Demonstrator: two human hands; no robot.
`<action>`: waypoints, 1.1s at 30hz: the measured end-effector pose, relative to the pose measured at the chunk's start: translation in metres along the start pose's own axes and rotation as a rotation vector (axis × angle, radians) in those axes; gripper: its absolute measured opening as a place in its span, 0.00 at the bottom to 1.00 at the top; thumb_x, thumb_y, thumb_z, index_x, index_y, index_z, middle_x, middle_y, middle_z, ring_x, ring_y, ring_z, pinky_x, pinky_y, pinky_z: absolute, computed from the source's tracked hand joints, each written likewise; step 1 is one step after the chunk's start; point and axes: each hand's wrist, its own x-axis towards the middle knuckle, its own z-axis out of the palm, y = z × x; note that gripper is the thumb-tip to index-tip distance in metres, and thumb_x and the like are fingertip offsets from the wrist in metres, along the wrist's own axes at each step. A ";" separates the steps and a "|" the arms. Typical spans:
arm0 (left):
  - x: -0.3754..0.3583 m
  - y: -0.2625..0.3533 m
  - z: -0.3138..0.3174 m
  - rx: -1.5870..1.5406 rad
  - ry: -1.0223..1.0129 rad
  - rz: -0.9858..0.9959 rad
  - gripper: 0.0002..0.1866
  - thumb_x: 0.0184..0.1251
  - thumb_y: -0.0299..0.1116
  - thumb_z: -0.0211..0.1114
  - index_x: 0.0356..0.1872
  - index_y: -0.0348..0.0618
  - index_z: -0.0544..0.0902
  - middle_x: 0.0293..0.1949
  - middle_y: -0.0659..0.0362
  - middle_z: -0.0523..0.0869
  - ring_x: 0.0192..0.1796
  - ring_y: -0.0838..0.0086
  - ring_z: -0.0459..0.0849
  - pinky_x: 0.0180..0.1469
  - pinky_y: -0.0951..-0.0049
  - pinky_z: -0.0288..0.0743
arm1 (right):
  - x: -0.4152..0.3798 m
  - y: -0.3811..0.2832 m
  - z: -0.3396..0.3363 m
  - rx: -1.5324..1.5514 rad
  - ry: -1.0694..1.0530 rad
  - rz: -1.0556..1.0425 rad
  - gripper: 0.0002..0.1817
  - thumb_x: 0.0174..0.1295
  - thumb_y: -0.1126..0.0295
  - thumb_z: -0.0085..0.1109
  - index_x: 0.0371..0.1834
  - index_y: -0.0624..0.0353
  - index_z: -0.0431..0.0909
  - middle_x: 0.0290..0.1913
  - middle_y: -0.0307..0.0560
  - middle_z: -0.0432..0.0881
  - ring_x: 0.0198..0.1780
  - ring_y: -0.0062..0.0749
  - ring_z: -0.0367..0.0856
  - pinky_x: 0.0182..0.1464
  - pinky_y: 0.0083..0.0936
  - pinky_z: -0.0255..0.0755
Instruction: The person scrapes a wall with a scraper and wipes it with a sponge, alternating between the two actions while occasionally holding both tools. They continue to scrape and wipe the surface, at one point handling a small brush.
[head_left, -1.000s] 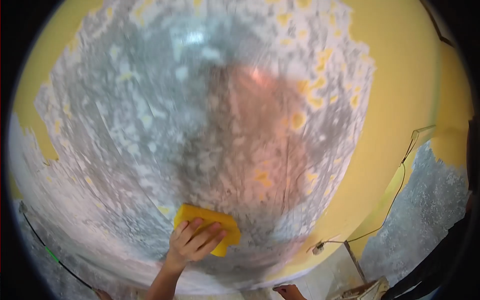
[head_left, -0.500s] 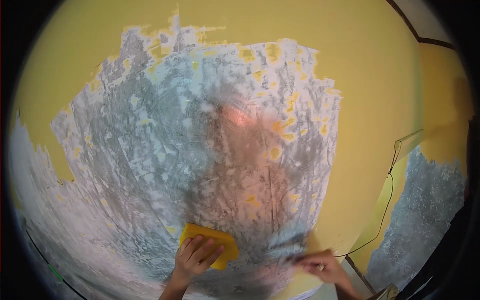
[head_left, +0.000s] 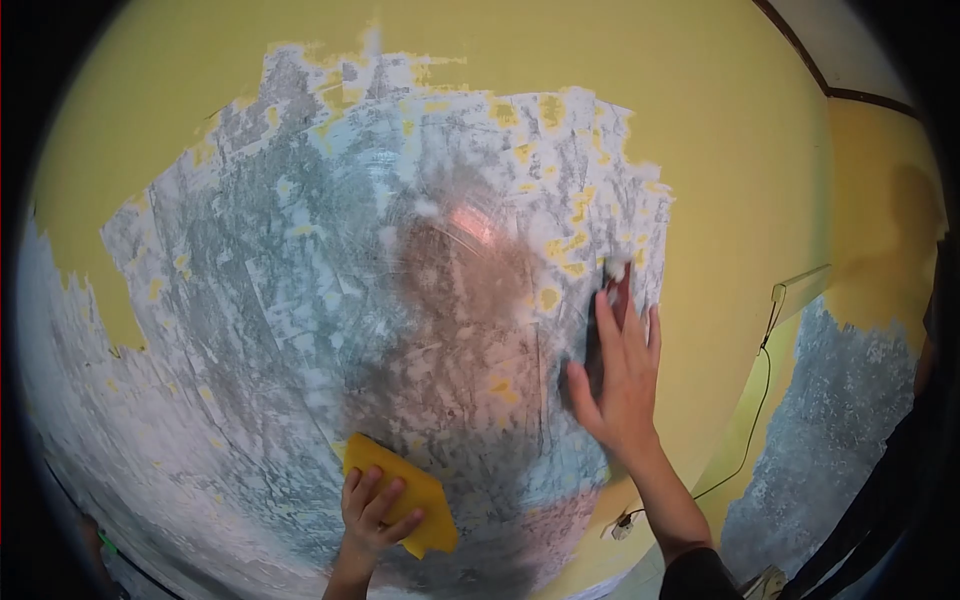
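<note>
My left hand (head_left: pixel 372 515) grips a flat yellow sheet (head_left: pixel 408 497), perhaps sandpaper, fingers curled over its face, low before the wall. My right hand (head_left: pixel 627 375) is raised by the right edge of the patchy area, its fingers extended along a narrow dark red tool (head_left: pixel 623 292). A whitish lump (head_left: pixel 617 270) shows at the tool's upper end; most of the tool is hidden under my fingers. Before me the wall patch (head_left: pixel 290 300) is streaked white and grey, with small yellow spots and ragged edges.
Yellow-painted wall (head_left: pixel 735 200) surrounds the patch. A thin cable (head_left: pixel 755 440) hangs from a trunking strip (head_left: pixel 800 285) at right, its lower end near a small fitting (head_left: pixel 622 527). A grey stripped patch (head_left: pixel 830 420) covers the side wall. Dark clothing (head_left: pixel 880 480) shows at the right edge.
My right hand has risen from low beside the wall to the patch's right side, bringing the dark red tool up. My left hand and the yellow sheet have shifted slightly left.
</note>
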 end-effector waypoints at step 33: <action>-0.011 0.008 -0.013 -0.041 -0.184 -0.165 0.22 0.56 0.38 0.71 0.51 0.68 0.74 0.54 0.63 0.80 0.65 0.57 0.71 0.68 0.51 0.64 | 0.032 -0.055 0.037 -0.049 -0.079 -0.157 0.38 0.63 0.55 0.55 0.68 0.76 0.62 0.64 0.79 0.64 0.69 0.68 0.62 0.66 0.55 0.60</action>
